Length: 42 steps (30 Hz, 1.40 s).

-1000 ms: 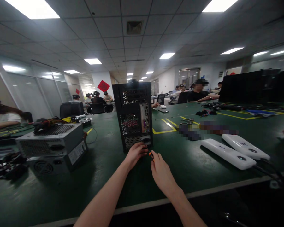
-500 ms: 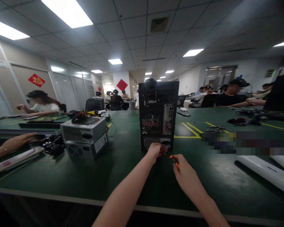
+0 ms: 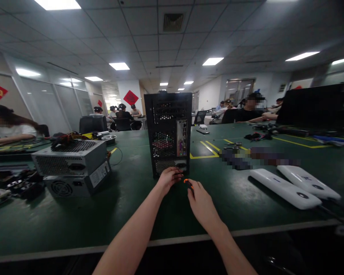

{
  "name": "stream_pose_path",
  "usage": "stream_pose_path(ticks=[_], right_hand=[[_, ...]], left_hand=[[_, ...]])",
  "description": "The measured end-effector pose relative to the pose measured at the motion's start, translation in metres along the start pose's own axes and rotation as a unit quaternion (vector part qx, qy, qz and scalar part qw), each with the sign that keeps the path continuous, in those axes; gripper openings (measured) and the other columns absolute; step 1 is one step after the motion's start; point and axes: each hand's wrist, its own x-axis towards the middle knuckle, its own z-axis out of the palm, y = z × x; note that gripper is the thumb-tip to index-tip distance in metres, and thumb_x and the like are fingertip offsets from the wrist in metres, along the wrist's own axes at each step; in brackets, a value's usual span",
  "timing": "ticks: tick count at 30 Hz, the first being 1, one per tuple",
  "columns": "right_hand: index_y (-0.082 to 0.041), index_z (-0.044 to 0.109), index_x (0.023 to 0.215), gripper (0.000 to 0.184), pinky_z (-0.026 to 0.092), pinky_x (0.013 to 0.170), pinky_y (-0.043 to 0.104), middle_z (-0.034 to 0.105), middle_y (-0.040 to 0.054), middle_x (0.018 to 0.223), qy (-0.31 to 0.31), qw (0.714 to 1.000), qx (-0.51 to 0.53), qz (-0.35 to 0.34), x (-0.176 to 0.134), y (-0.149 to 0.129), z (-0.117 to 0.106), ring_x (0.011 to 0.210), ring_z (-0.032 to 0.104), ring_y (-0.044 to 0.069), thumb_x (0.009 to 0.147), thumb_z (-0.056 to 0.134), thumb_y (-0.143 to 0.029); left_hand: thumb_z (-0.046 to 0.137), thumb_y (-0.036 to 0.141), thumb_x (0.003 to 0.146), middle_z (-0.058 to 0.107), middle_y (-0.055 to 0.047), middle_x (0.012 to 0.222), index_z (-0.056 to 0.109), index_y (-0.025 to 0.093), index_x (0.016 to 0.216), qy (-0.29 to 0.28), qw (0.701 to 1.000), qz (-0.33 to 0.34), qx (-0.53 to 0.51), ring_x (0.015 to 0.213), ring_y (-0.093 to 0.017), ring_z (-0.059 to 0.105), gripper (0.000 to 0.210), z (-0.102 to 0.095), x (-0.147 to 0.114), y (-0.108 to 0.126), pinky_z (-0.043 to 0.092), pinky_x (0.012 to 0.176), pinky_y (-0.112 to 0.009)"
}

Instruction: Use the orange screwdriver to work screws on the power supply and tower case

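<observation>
Green worktop (image 3: 132, 160) bore PC case (image 3: 172, 131), ctr frame; R hand (image 3: 203, 204) fingers gripped orange tool (image 3: 186, 181); couldn't tell L hand (image 3: 168, 179) fingers' grip.

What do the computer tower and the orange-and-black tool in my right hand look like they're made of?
The computer tower looks like matte black painted metal, judging by the honeycomb vents punched in its back. The tool seems plastic or rubber at the handle, from its bright orange; your right hand hides much of it, so its finish is unclear.
</observation>
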Motion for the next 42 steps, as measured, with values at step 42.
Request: stream_pose_path(ticks=[42], right_hand=[[-0.018,0.043,0.107,0.03,0.041,0.073,0.027,0.051,0.008,0.098,0.023,1.0,0.0,0.019,-0.0058,0.0002,-0.0031,0.088,0.054,0.017,0.079,0.033,-0.014]], left_hand=[[0.046,0.025,0.078,0.062,-0.011,0.069,0.053,0.009,0.073,0.049,0.999,0.013,-0.004,0.054,-0.01,0.057,0.018,0.0065,0.0079,-0.0065,0.045,0.053,-0.021]])
